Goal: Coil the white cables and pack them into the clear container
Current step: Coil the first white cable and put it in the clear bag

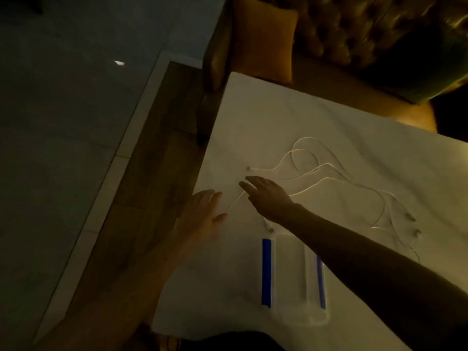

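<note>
From the head view, in dim light, the job looks barely begun. The white cables [329,173] lie uncoiled on the cloth-covered worktop [266,117], in loose, overlapping loops. Their plug ends are scattered: one at the far left of the tangle, two out to the right, and one just beside the near end of the clear container [288,274].

The container sits close to the person, with blue strips [266,272] along its sides. As far as I can make out it holds nothing, though the right forearm crosses part of it.

A short straight stretch of cable runs between the two hands. The left hand [205,211] lies low at the worktop's edge, fingers fairly straight, thumb at the strand's near end. The right hand [266,196] reaches forward with its fingers stretched out, the tips at the strand's far end. It is too dark and blurred to tell whether either hand pinches the cable or only touches it.

No coil is formed and nothing is packed, so all the winding and stowing is left to do.
</note>
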